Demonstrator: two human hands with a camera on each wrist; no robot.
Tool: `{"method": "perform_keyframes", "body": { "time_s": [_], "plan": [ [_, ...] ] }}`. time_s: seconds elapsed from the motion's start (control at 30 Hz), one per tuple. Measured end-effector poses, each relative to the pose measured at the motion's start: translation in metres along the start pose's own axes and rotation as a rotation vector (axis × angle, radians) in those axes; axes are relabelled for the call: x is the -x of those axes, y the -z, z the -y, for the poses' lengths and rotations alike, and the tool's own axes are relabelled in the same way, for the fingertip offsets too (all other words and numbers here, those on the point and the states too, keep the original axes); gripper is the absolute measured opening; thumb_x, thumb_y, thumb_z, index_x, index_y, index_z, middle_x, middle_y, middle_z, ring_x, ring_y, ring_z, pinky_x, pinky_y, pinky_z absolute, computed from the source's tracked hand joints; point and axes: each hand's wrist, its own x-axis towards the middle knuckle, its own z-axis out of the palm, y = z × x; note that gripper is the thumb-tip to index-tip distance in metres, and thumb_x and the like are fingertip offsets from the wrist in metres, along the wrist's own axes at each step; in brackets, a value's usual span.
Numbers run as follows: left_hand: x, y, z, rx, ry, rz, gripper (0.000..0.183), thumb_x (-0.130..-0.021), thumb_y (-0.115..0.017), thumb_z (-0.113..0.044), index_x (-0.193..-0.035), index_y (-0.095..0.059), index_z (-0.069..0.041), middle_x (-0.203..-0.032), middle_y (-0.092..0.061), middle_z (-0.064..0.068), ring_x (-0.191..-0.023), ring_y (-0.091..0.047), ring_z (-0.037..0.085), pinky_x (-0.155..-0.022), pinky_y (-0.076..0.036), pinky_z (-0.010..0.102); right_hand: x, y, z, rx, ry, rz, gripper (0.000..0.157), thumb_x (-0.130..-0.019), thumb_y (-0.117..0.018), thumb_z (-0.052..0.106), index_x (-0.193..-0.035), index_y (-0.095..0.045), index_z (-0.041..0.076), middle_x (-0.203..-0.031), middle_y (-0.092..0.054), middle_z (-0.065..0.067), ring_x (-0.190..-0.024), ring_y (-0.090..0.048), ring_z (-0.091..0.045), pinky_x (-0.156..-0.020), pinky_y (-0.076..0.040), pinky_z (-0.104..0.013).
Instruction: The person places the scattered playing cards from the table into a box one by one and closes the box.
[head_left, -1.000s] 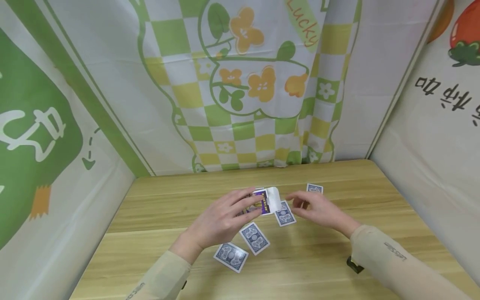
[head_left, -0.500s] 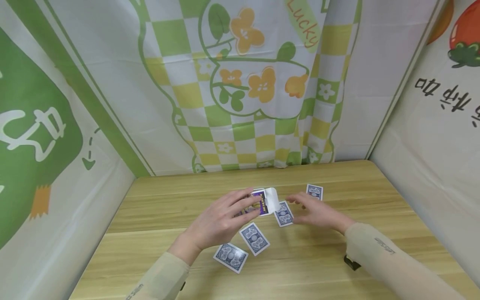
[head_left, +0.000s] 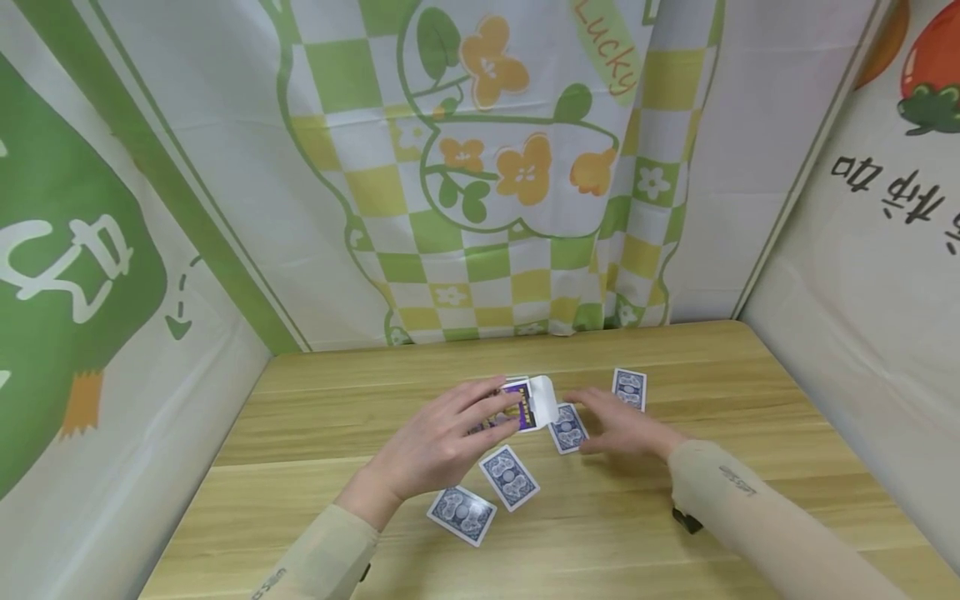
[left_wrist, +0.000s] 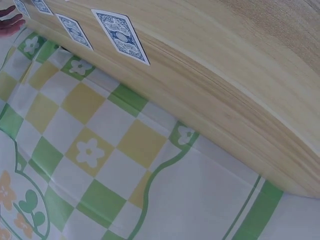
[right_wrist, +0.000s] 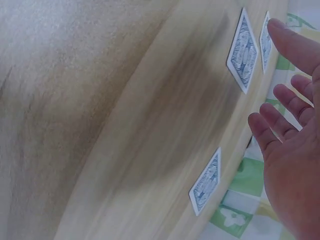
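Here we log the left hand (head_left: 438, 437), fingers bent around a purple card box (head_left: 537, 403), white flap open rightward. Nearer us, two blue-backed cards (head_left: 509, 477) lie on the wooden table (head_left: 330, 417). Third card (head_left: 567, 429) just right of the flap; beside it we note the right hand (head_left: 622, 423), thumb and fingers spread. Fourth card (head_left: 630, 389) beyond.

I get a bright, evenly lit head view, with slight glare on the nearest card (head_left: 461, 515). In my right wrist view, soft shadow crosses the table (right_wrist: 135, 135), whose left side looks blurred and stretched.
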Motion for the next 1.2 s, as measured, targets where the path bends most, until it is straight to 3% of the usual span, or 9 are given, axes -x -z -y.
{"method": "perform_keyframes", "body": {
  "time_s": [0.3, 0.73, 0.97, 1.2],
  "plan": [
    [0.0, -0.001, 0.0, -0.01, -0.007, 0.001, 0.044, -0.084, -0.078, -0.01, -0.128, -0.07, -0.011, -0.144, -0.059, 0.011, -0.137, -0.052, 0.036, -0.118, -0.043, 0.045, -0.008, -0.007, -0.003, 0.005, -0.015, 0.02, 0.09, -0.078, -0.086, 0.019, -0.155, -0.041, 0.013, -0.16, -0.039, -0.014, -0.148, -0.034, -0.04, -0.121, -0.026, -0.065],
    [0.002, -0.003, 0.001, 0.005, 0.001, 0.003, 0.044, -0.085, -0.078, -0.009, -0.128, -0.07, -0.011, -0.145, -0.058, 0.011, -0.14, -0.049, 0.035, -0.119, -0.041, 0.045, -0.013, -0.013, -0.01, -0.002, -0.05, 0.053, 0.094, -0.081, -0.085, 0.027, -0.16, -0.034, 0.02, -0.164, -0.034, -0.014, -0.15, -0.027, -0.041, -0.122, -0.024, -0.066],
    [0.002, -0.003, 0.0, 0.006, 0.006, 0.003, 0.046, -0.084, -0.078, -0.009, -0.129, -0.069, -0.011, -0.146, -0.058, 0.011, -0.142, -0.047, 0.034, -0.119, -0.041, 0.044, -0.016, -0.019, -0.015, 0.113, 0.02, 0.079, 0.087, -0.089, -0.077, 0.036, -0.16, -0.033, 0.012, -0.164, -0.033, -0.015, -0.151, -0.026, -0.043, -0.124, -0.022, -0.063],
    [0.002, -0.004, 0.001, 0.011, 0.001, -0.009, 0.046, -0.083, -0.079, -0.008, -0.128, -0.07, -0.01, -0.145, -0.059, 0.011, -0.141, -0.048, 0.034, -0.118, -0.042, 0.044, -0.017, -0.019, -0.012, 0.12, -0.013, 0.088, 0.085, -0.09, -0.077, 0.031, -0.16, -0.033, 0.011, -0.163, -0.034, -0.017, -0.15, -0.029, -0.042, -0.124, -0.024, -0.061]
  ]
}}
